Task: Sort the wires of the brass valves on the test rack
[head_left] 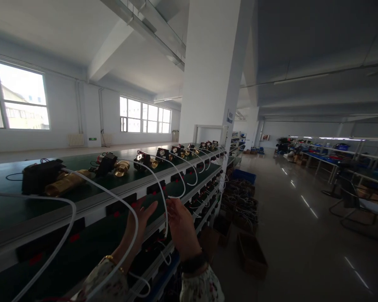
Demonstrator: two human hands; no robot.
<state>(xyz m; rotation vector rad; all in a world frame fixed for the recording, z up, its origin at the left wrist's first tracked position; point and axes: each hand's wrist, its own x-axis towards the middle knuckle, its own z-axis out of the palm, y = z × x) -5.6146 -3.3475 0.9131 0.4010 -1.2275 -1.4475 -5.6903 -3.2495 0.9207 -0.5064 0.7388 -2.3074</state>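
Both hands are raised at the front edge of the long green tabletop (pixel 82 165). The left hand (pixel 141 216) is open, fingers spread, against the dark strip of sockets (pixel 154 187) under the edge. The right hand (pixel 181 226) seems to pinch the white cable (pixel 164 201) that loops down from a brass valve (pixel 143 159), though the dim light makes this uncertain. More brass valves stand in a row along the tabletop toward the white pillar (pixel 211 71). To the right, the wide floor (pixel 296 235) is open, with cardboard boxes (pixel 252 253) beside the lower shelves.
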